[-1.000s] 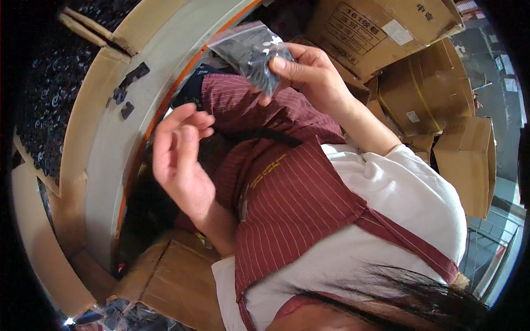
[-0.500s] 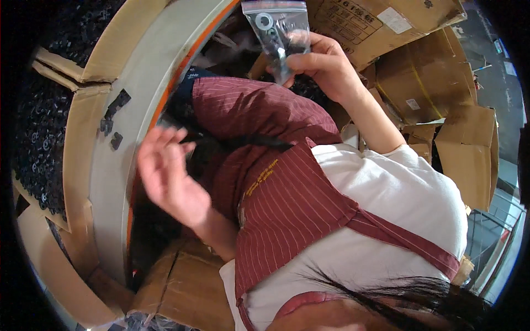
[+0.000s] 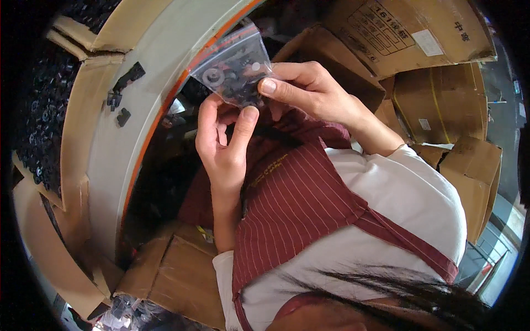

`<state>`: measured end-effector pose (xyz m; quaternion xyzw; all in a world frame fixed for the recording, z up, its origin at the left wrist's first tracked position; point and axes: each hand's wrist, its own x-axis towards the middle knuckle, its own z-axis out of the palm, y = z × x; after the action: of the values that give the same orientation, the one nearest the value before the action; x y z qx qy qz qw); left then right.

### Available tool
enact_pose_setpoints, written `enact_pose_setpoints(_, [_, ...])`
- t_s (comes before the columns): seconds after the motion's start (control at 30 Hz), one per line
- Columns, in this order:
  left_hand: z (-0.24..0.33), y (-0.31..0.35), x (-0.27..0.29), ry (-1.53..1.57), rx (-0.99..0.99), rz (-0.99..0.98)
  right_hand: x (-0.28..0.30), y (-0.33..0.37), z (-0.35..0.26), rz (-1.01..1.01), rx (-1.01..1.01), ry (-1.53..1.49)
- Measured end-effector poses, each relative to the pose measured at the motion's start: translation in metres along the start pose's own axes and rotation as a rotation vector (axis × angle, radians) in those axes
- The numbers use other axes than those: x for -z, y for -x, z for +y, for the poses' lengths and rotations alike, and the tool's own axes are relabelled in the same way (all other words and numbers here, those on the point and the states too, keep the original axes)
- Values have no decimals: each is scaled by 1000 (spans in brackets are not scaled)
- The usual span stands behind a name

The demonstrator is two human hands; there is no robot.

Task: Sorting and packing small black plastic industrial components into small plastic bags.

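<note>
A small clear zip bag [image 3: 236, 62] with a pale ring-shaped washer and several dark small parts inside is held up in front of me, its zip edge toward the upper left. My right hand [image 3: 316, 92] pinches the bag's right side between thumb and fingers. At the lower end my left hand [image 3: 227, 135] is closed on the bag, thumb in front and fingers partly hidden behind it. Both hands are above my striped maroon apron [image 3: 295, 204].
A pale table [image 3: 124, 88] with an orange edge curves along the left, bearing a few loose black parts [image 3: 124, 83]. Beyond it stand open cartons of small black parts [image 3: 41, 121]. Cardboard boxes [image 3: 436, 105] are stacked at right; another carton [image 3: 182, 270] lies lower left.
My left hand has come up from beside the table edge and taken hold of the bag. The bag has moved down and left, and tilted, in my right hand.
</note>
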<state>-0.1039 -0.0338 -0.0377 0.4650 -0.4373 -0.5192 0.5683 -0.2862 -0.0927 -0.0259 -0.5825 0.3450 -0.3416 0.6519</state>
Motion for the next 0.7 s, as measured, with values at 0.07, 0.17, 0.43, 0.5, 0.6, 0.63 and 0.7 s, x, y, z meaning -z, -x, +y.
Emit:
enact_pose_setpoints(0.07, [4,2,-2,85,14,54,-3,-6,2,-19,-20,25])
enact_pose_setpoints(0.17, [7,2,10,68,41,98,-1,-15,5,65,-43,-117])
enact_pose_setpoints(0.43, [11,2,17,253,56,171,-1,-20,-3,-12,-71,-245])
enact_pose_setpoints(0.5, [13,3,19,251,59,180,-2,-21,-4,-20,-77,-234])
enact_pose_setpoints(0.6, [11,3,23,246,34,176,-3,-22,-4,-35,-82,-227])
enact_pose_setpoints(0.63, [11,4,25,247,34,177,-3,-23,-4,-43,-82,-234])
enact_pose_setpoints(0.7, [10,5,28,199,34,149,-3,-24,-4,-53,-86,-236])
